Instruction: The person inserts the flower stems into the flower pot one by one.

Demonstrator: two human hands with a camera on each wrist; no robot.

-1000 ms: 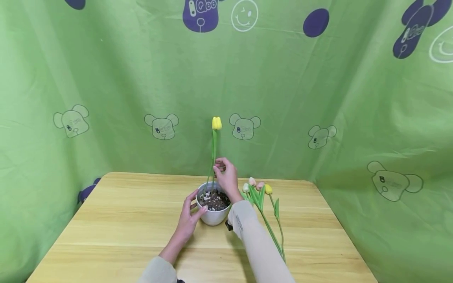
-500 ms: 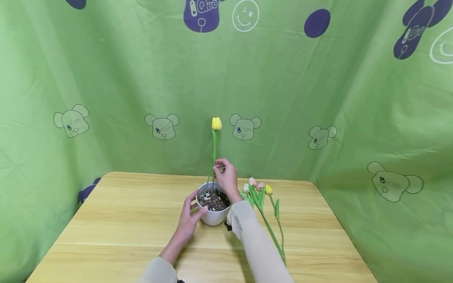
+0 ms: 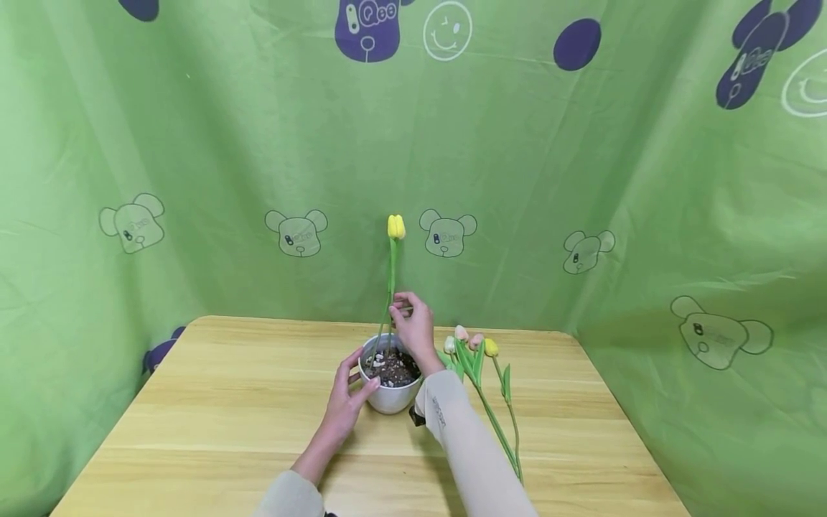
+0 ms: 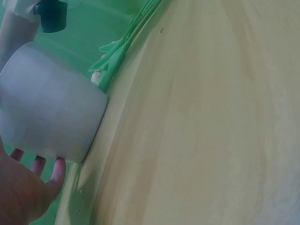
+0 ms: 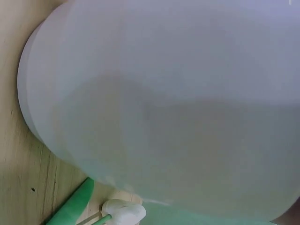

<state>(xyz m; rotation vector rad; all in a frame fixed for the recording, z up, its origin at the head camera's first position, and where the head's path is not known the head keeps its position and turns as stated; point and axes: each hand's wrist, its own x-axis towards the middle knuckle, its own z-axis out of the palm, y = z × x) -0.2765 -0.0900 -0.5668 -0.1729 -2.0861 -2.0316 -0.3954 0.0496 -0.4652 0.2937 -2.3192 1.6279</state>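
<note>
Green printed cloth hung behind tabletop. White pot of soil stood mid-tabletop, landmark. Left hand cupped pot's left side, fingers curled against wall. Right hand above pot's rim pinched stem of yellow tulip, which stood upright in pot. Spare tulips lay flat just right of pot.
</note>
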